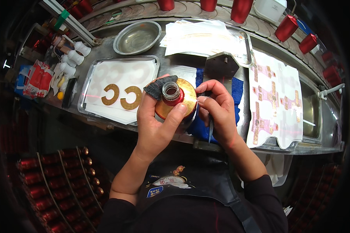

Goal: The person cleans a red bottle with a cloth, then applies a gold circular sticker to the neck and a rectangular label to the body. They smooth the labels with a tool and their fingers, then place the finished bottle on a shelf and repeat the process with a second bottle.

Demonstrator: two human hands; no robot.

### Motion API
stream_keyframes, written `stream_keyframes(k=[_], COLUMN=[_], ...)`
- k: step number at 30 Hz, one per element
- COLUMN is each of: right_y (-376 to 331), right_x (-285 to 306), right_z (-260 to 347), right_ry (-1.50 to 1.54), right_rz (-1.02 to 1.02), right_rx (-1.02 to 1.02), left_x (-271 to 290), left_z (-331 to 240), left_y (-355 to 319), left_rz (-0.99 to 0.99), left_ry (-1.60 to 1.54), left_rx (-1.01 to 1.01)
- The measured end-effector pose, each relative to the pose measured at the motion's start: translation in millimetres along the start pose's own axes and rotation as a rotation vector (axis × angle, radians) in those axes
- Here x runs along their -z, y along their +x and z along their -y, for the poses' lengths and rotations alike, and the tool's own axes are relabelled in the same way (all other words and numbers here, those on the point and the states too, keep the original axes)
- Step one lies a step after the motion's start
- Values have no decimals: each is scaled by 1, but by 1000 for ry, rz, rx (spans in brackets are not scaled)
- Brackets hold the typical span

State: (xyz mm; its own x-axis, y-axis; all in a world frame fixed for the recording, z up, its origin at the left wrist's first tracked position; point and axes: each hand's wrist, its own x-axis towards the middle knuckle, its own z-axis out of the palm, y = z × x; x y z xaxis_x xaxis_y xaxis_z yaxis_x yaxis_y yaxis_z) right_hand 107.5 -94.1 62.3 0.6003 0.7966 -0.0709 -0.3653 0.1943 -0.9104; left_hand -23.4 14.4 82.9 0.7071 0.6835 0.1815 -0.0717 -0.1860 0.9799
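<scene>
Nearest to us, racks of red bottles [62, 182] with gold caps lie below the surface edge at lower left.

We hold one red bottle [175, 99] upright over the near edge of the surface [105, 50]. Our left hand [155, 124] wraps its body, thumb pressed on the gold collar [186, 99] round the neck; a dark finger pad [157, 87] covers the forefinger. Our right hand [217, 108] pinches the collar's far side and also grips a thin blade [210, 130], point down.

Judgement: the collar looks seated but is being smoothed; the neck is open, no cap on.

Beyond, a tray [87, 83] carries two gold C-shaped pieces [122, 96] beside several empty white outlines, so most are used. To the right lies a sheet of cross-shaped labels [272, 101]. Farthest, a steel bowl [137, 37].
</scene>
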Motion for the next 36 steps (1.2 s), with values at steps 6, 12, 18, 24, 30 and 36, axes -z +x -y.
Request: stream_keyframes(k=[6,12,18,24,30,36], right_y=[-6,-10,-13,-12,-3,3], right_x=[-1,-12,-10,-10,-7,-15], right_z=[8,6,9,5,6,10], right_ry=[92,-36,-112,-69,-12,-91], right_rz=[59,-15,2,-22,-41,-17], right_rx=[-14,138,218,254,105,26], left_x=[0,0,1,0,0,1], left_z=[-1,0,1,1,0,1], left_y=[-1,-1,0,0,1,0], left_rz=[2,1,-5,-1,6,0], left_ry=[-24,-23,15,-5,6,21], left_rx=[29,21,13,12,-9,1])
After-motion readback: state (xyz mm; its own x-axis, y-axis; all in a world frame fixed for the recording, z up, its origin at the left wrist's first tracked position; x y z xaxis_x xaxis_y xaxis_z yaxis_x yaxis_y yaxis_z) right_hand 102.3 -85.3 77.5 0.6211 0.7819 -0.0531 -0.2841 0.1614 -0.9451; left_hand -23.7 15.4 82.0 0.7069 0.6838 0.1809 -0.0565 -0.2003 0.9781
